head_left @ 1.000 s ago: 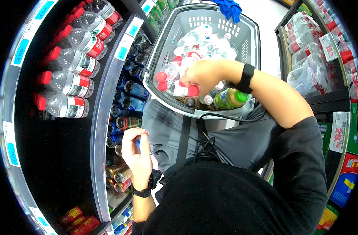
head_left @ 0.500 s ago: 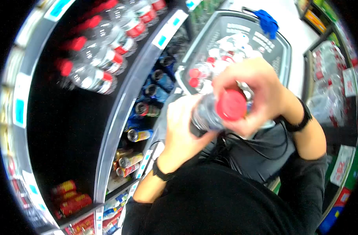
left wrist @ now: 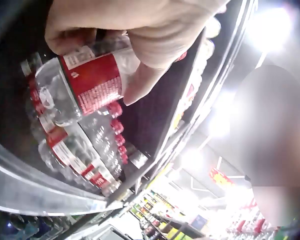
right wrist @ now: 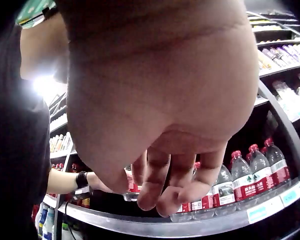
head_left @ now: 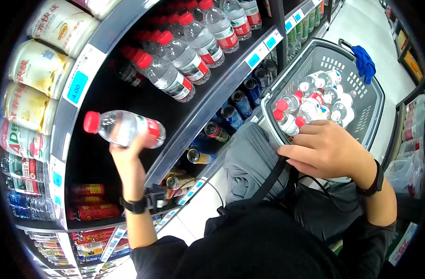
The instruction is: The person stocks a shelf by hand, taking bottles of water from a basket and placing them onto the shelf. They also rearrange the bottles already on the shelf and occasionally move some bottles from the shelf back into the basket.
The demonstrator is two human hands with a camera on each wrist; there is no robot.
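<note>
My left hand (head_left: 129,163) grips a clear water bottle (head_left: 126,129) with a red cap and a red-and-white label, tilted nearly on its side, at the dark shelf. The left wrist view shows fingers and thumb wrapped around the bottle (left wrist: 92,82) at its label. A row of matching bottles (head_left: 175,79) stands farther along that shelf. My right hand (head_left: 326,151) hangs loosely curled with nothing in it, by the near rim of the grey basket (head_left: 373,104). In the right wrist view its palm (right wrist: 162,90) faces the camera. Several bottles (head_left: 310,109) lie in the basket.
A curved shelf edge with price tags (head_left: 77,87) runs along the left. Red cans (head_left: 98,211) sit low on the same shelf, and dark cans (head_left: 231,114) fill the one below. A blue cloth (head_left: 364,64) hangs over the basket's far rim. Wrapped bottles (head_left: 410,167) stand at right.
Both hands came together at a red-capped bottle over the basket; now my left hand has it out at the shelf and my right hand has let go. The view has swung left.
</note>
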